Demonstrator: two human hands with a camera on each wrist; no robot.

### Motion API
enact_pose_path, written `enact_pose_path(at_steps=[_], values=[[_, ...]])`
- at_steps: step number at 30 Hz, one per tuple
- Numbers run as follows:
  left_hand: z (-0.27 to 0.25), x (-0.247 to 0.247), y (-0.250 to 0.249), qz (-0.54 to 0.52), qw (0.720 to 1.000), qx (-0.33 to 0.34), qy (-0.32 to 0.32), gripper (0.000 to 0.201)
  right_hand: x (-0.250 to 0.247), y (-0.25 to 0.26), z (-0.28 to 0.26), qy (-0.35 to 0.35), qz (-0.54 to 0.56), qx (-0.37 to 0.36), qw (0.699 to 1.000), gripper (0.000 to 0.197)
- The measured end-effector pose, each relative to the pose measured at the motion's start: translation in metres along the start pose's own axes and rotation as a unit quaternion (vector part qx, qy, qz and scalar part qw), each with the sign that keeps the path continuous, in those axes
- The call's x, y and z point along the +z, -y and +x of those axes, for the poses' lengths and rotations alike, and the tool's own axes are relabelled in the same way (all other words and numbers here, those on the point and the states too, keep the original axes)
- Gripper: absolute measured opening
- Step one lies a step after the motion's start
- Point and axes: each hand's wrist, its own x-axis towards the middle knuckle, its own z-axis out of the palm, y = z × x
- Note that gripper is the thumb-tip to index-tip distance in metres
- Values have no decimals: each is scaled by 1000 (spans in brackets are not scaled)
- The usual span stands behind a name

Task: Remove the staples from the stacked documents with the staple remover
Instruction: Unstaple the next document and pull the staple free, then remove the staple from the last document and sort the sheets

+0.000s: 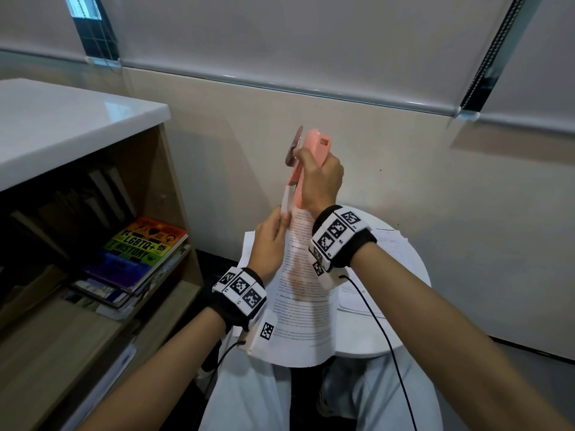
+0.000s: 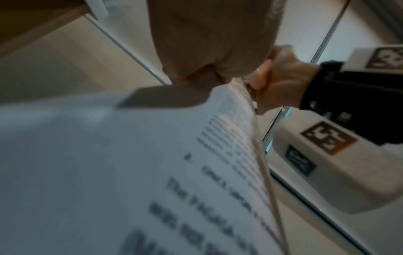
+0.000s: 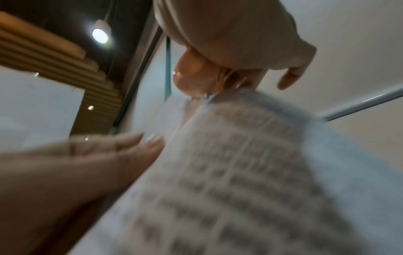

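The stapled document point(image 1: 303, 275) hangs lifted above the round table point(image 1: 413, 269), my left hand point(image 1: 269, 241) pinching its top corner taut so my right hand point(image 1: 320, 181), clenched around the pink staple remover point(image 1: 314, 147), can bite there.

Printed text on document point(image 3: 240, 172) blurred; staple hidden by staple remover point(image 1: 314, 150).

office or study room | bookshelf point(image 1: 93, 231) with books point(image 1: 137, 253) | roller blinds point(image 1: 280, 42)
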Motion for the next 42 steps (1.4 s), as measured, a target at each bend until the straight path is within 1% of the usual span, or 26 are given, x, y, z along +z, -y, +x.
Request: enact_pose_path(at_steps=[3,5,6,7,8,9,11,12,13,16,19,21,23,24,25,26,27,28,29,30,31,32,34,37,40,42], values=[[1,-4,-1,-18,1000,2,12,25,-24,-5,13,-30,11,30,999,30],[2,-8,0,-35,999,-9,29,25,-49,-11,22,-30,85,68,994,36],[3,-9,2,-44,998,-16,30,24,-64,-15,23,-22,145,82,986,31],[5,-10,2,-52,998,-18,25,23,-79,-23,23,-5,208,93,974,25],[7,-10,2,-57,998,-16,21,23,-93,-33,21,16,262,104,959,23],[11,-10,4,-63,998,-17,19,23,-107,-47,16,51,292,126,947,24],[20,-8,10,-81,996,-23,12,26,-127,-76,3,127,306,182,926,39],[23,-7,11,-85,996,-29,8,29,-134,-89,-4,170,292,207,918,46],[26,-5,12,-81,996,-35,1,31,-139,-101,-11,193,271,223,916,48],[32,0,13,-39,997,-52,-37,26,-152,-115,-32,232,221,260,911,36],[35,2,34,77,989,-87,-87,20,-165,-124,-46,262,143,313,902,30],[37,3,48,50,991,-102,-74,8,-175,-133,-42,242,15,317,917,32],[35,6,60,2,991,-128,-37,34,-189,-146,-27,182,-88,307,930,30],[31,6,64,10,990,-138,-18,44,-197,-153,-17,143,-108,308,934,28],[30,5,73,48,988,-148,-8,51,-206,-161,-5,108,-115,317,935,27],[27,3,82,110,980,-166,-2,58,-215,-167,7,85,-119,332,932,24],[23,1,94,179,964,-198,3,64,-223,-173,19,74,-119,350,926,19],[19,-3,105,246,938,-245,12,70,-229,-177,29,70,-119,363,922,13],[16,-6,114,291,910,-295,16,75,-234,-183,38,72,-126,370,918,9],[12,-9,122,316,888,-335,20,78,-238,-192,47,73,-148,375,912,10],[9,-12,129,329,874,-357,25,79,-240,-200,54,77,-179,377,905,15],[5,-13,135,338,868,-362,29,79,-239,-206,57,83,-210,377,898,20],[-2,-13,147,349,868,-351,35,75,-235,-220,62,91,-243,372,891,25],[-11,-8,156,391,864,-314,40,69,-223,-234,63,117,-296,347,882,18],[-16,-4,161,370,878,-299,43,73,-213,-243,60,119,-361,339,861,14],[-13,-7,162,346,884,-310,45,79,-209,-251,57,119,-421,334,835,22]])
